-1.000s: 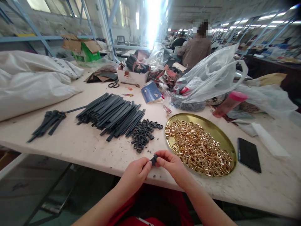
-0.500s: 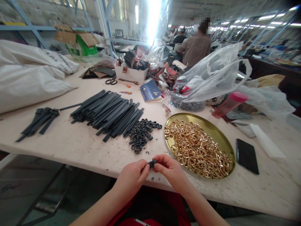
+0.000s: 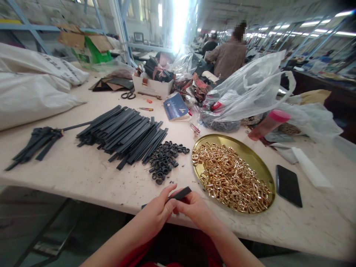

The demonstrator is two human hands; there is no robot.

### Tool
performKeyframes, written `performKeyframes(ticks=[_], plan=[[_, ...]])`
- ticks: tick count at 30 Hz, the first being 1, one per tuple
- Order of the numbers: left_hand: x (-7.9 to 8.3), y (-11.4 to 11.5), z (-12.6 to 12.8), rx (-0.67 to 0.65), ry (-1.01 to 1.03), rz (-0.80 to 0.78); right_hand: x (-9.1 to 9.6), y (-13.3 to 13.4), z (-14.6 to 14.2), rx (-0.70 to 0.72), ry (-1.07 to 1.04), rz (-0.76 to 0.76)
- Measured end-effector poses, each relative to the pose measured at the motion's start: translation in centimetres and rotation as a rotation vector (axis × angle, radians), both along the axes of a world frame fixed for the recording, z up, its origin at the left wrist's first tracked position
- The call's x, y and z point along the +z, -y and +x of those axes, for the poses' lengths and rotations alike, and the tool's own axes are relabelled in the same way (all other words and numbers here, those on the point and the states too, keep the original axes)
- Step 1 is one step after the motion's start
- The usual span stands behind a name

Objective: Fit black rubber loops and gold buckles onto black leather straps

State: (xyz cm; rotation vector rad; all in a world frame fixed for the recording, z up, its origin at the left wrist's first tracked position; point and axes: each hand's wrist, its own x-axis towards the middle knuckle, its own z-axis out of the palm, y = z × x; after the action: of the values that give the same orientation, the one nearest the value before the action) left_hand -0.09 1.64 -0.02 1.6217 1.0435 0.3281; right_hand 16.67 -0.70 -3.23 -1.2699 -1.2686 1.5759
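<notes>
Pale, scuffed board makes up the bench (image 3: 91, 178), and the stock on it seems laid out by how often it is reached for. Bulky white sacks (image 3: 30, 96) lie along the far left edge, well apart from the work (bulk that likely needs little handling). A clear plastic bag (image 3: 247, 92) slumps toward the far right side, its mouth open. Near the middle, a pile of black straps (image 3: 125, 131) lies with the lengths roughly parallel, probably so one draws off without tangling. Right of centre, a gold tray (image 3: 247, 152) holds a heap of gold buckles (image 3: 230, 178); its raised rim keeps the small metal from scattering. A black phone (image 3: 288, 185) lies flat just beside the tray, toward the right edge. Between straps and tray sits a loose heap of black loops (image 3: 165, 161). At the near edge the left hand (image 3: 157, 213) and right hand (image 3: 196, 211) meet, both closed in a fingertip pinch on one black strap (image 3: 180, 193), its end poking toward the tray. I judge that grip suits fine alignment.
</notes>
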Motion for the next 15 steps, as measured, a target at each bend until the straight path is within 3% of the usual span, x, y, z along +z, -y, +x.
performKeyframes(ticks=[3,5,6,10,15], plan=[[-0.3,-0.6,0.0,0.043,0.000,0.020,0.3,-2.3,2.3,-0.047,0.429,0.216],[-0.3,-0.8,0.2,0.062,-0.037,0.010,0.3,-4.8,5.1,-0.204,0.956,0.373],[-0.3,-0.7,0.4,0.065,-0.049,0.014,0.3,-6.2,6.5,-0.206,1.212,0.388],[-0.4,-0.2,1.1,0.045,-0.040,0.051,-0.1,-10.1,9.7,-0.173,1.343,0.391],[-0.3,0.1,1.6,0.041,-0.090,0.080,0.3,-9.4,8.9,-0.177,1.274,0.437]])
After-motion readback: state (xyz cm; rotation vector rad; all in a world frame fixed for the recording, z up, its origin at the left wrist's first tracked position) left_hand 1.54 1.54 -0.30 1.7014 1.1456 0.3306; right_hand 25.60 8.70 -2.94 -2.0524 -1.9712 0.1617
